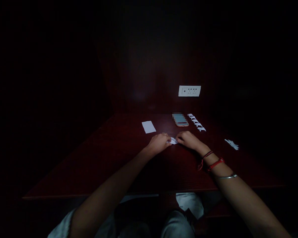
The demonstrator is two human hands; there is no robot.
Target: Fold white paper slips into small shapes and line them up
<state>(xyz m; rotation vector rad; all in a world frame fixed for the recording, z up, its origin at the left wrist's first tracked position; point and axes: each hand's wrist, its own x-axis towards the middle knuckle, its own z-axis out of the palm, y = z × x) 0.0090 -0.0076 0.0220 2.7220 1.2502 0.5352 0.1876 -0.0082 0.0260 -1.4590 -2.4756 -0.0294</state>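
Note:
My left hand (pixel 158 143) and my right hand (pixel 190 140) meet over a small white piece of paper (pixel 173 141) on the dark red table (pixel 114 165). Both hands have their fingers curled and pinch the paper from either side. Only a small bit of the paper shows between them. My right wrist wears red thread bands and a thin metal bangle.
A flat white paper sheet (pixel 148 127) lies beyond my left hand. A phone (pixel 180 119) rests further back, with a row of several small folded white paper pieces (pixel 196 122) to its right. Another folded piece (pixel 231 144) sits at the far right. A white wall socket (pixel 189 91) is behind.

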